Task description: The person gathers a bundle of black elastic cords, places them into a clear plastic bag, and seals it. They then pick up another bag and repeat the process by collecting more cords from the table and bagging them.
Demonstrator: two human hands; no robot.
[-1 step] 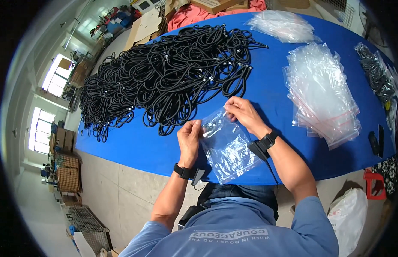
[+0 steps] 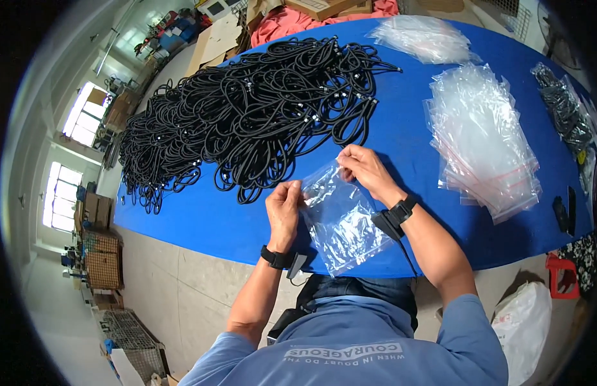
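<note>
A clear plastic zip bag hangs between my two hands over the table's front edge, its surface shiny and wrinkled. My left hand pinches the bag's upper left corner between thumb and fingers. Farther right and a little higher, my right hand pinches the upper right corner. Nothing shows inside the bag. Just beyond my hands lies a large heap of black elastic cords in tangled loops, with small pale metal ends. Each wrist wears a black strap with a small device.
On the blue-covered table, a pile of clear bags lies to the right, with another bag stack at the far edge. Packed black items sit at the far right. A red stool and white sack stand below.
</note>
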